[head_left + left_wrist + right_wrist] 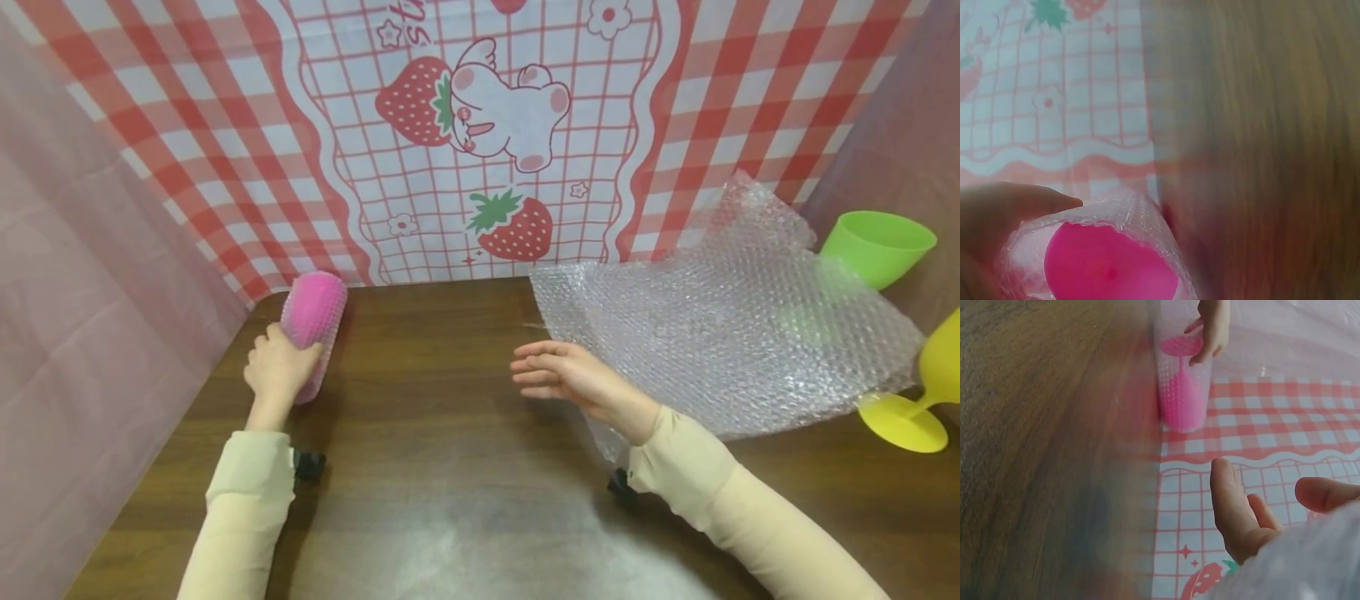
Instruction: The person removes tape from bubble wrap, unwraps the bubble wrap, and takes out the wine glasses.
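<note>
My left hand (279,367) grips a pink goblet (313,307) rolled in bubble wrap, lying on the table at the far left against the back cloth. In the left wrist view the goblet's round pink base (1110,265) shows inside the open end of the wrap. Its stem and bowl can be seen through the wrap in the right wrist view. Over the middle of the table, my right hand (573,379) has its fingers extended and holds nothing. A flat sheet of bubble wrap (712,342) spreads out beside and behind that hand.
A green cup (873,246) leans at the back right, its lower part behind or under the bubble wrap. A yellow goblet (903,421) is at the right edge, partly out of frame. A red-checked strawberry cloth (442,225) hangs behind the wooden table (420,467).
</note>
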Demonstrator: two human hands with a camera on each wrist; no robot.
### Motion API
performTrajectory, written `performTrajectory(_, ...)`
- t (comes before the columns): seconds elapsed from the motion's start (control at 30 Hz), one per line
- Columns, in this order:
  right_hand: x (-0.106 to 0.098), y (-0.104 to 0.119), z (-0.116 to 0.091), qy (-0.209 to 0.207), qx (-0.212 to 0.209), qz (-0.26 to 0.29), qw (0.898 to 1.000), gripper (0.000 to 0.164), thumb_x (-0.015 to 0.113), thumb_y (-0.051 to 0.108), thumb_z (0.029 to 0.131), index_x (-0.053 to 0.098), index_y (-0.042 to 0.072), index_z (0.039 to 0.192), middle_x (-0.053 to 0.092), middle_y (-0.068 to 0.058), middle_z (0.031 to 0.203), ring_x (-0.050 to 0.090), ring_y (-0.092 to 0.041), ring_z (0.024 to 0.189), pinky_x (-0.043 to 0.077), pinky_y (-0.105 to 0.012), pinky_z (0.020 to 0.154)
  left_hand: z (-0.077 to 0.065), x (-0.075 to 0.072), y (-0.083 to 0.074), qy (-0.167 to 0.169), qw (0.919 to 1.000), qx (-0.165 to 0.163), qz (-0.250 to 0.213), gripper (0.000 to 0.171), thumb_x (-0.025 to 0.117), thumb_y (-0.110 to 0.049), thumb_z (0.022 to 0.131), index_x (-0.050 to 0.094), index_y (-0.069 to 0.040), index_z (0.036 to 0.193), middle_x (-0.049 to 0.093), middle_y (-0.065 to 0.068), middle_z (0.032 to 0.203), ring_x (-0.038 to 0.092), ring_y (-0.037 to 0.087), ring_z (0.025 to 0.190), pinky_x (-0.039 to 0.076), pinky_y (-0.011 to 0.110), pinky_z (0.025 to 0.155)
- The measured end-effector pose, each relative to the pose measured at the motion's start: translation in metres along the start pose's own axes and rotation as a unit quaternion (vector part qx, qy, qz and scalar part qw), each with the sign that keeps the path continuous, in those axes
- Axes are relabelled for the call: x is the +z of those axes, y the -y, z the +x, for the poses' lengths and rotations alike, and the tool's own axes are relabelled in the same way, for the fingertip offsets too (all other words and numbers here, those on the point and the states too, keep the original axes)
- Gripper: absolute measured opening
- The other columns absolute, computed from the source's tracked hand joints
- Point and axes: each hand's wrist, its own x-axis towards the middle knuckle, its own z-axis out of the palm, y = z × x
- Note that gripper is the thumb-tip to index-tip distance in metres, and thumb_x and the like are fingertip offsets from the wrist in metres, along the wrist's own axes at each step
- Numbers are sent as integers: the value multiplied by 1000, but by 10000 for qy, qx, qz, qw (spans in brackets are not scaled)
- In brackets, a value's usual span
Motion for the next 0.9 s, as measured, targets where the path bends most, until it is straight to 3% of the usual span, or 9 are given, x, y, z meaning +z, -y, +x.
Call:
performTrajectory(0.37,7,-1,7,62,-26,114,9999,44,34,6,95,27,-15,133,34,-36,133,39,-45,122,42,-42,96,-17,4,-20,-146,9989,447,-13,70,58,-43,79,39,8,124,50,32,109,52,48,93,46,56,71)
performTrajectory(0.9,21,-5,25,-40,222,395,9990,45,33,5,96,22,-10,137,30,-31,138,33,-42,127,36,-43,103,-43,11,-39,-441,9952,809,-334,68,60,-41,76,43,3,126,54,28,109,54,45,94,45,55,73)
